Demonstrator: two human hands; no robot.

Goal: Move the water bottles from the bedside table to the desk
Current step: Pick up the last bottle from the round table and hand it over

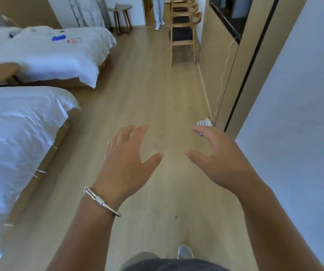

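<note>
My left hand (127, 159), with a silver bracelet on the wrist, is held out over the wooden floor, fingers spread and holding nothing. My right hand (218, 159) is out beside it, fingers loosely spread and also holding nothing. No water bottles are visible. Part of a brown bedside table (0, 72) shows at the left edge between the two beds. I cannot see the desk.
Two white beds (20, 130) (55, 53) line the left side. A wooden-floor aisle (157, 94) runs ahead. A wooden chair (182, 38) stands ahead by the right wall, with a small stool (121, 16) and a standing person (159, 12) beyond. A white phone (204, 122) lies on the floor by the right wall.
</note>
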